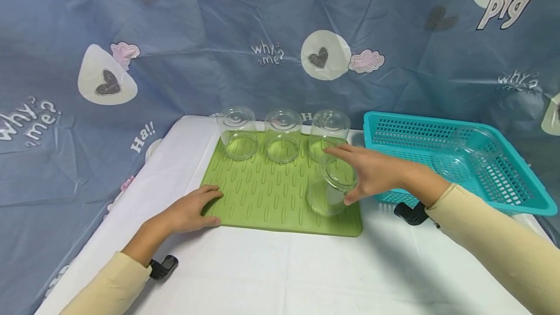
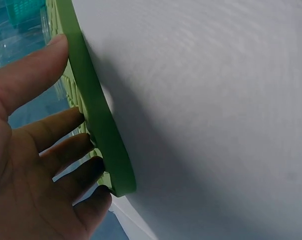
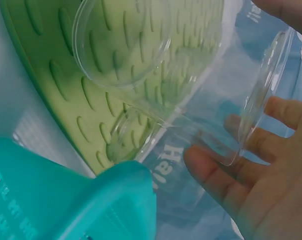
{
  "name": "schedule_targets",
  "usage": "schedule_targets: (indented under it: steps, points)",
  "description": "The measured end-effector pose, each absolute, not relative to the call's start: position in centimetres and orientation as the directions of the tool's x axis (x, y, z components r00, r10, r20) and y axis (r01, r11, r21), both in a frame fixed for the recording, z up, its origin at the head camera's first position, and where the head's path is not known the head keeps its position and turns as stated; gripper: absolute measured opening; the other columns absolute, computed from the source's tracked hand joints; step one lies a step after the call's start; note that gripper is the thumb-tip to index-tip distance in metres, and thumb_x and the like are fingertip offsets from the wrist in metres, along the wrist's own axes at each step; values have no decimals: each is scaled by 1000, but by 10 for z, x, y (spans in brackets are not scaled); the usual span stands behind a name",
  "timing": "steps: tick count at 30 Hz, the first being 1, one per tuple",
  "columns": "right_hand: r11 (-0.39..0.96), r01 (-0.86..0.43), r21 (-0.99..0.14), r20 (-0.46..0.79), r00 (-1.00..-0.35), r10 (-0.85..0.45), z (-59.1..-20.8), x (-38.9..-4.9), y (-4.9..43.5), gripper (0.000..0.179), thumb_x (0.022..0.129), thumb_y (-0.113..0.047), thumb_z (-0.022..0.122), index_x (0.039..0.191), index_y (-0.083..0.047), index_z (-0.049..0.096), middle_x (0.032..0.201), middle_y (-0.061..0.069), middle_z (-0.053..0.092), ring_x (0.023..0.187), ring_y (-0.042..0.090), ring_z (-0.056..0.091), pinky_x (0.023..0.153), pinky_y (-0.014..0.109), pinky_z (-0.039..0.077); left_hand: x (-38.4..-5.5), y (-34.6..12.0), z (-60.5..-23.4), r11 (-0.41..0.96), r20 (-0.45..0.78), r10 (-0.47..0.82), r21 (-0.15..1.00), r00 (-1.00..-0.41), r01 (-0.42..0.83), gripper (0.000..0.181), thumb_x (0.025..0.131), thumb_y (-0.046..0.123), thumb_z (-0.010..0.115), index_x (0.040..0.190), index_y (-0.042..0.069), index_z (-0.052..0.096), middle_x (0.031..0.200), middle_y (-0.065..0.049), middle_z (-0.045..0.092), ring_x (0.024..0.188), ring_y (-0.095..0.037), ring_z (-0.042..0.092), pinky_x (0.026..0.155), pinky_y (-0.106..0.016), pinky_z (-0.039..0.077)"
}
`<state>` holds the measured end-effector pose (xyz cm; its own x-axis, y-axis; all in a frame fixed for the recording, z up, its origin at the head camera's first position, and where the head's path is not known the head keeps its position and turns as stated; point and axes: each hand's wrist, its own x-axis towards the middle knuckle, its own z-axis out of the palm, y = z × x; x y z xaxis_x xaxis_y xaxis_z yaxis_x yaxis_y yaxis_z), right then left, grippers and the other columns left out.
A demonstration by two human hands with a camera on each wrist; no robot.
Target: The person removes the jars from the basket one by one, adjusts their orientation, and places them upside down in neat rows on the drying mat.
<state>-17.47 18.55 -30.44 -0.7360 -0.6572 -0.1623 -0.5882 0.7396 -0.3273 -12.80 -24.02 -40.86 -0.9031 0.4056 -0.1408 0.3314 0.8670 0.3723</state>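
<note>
My right hand (image 1: pixel 372 171) curls its fingers and thumb round the upper part of a clear cup (image 1: pixel 325 198), which stands upside down and leans slightly at the front right of the green mat (image 1: pixel 267 193). In the right wrist view the fingers spread about the cup's base (image 3: pixel 263 95). Behind it, clear upside-down cups line the mat's far edge: a left cup (image 1: pixel 237 132), a middle cup (image 1: pixel 283 135) and a right cup (image 1: pixel 329 132). My left hand (image 1: pixel 185 213) rests with loose fingers at the mat's front left corner, touching its edge.
A turquoise basket (image 1: pixel 531 174) stands right of the mat, with another clear cup (image 1: pixel 463 154) inside. White cloth (image 1: pixel 262 271) covers the table. A blue printed curtain (image 1: pixel 210 77) hangs behind it.
</note>
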Motion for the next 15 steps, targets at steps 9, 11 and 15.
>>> schedule_targets:
  steps: [9, 11, 15]
  points:
    - [714, -606, -350, -141, -720, -680, -310, -178, 189, 110, 72, -31, 88, 159, -13, 22, 161, 19, 28, 144, 43, 37, 109, 62, 42, -130, -238, -408, 864, -141, 414, 372, -899, 340, 68, 86, 33, 76, 140, 0, 52, 151, -25, 42, 137, -50, 42, 110, -63, 40]
    - [701, -615, -361, -123, -714, -689, -310, -181, 189, 109, 74, -30, 88, 159, -12, 22, 160, 19, 27, 143, 42, 37, 109, 62, 43, -130, -239, -408, 865, -139, 412, 371, -901, 338, 68, 86, 33, 76, 140, -1, 52, 151, -25, 42, 136, -50, 43, 109, -63, 41]
    - [704, -595, -387, -122, -724, -679, -310, -185, 190, 108, 75, -27, 87, 159, -15, 21, 160, 17, 26, 141, 40, 40, 105, 59, 46, -130, -239, -409, 868, -142, 406, 370, -903, 332, 69, 85, 33, 76, 140, 0, 52, 151, -25, 42, 136, -50, 43, 109, -63, 41]
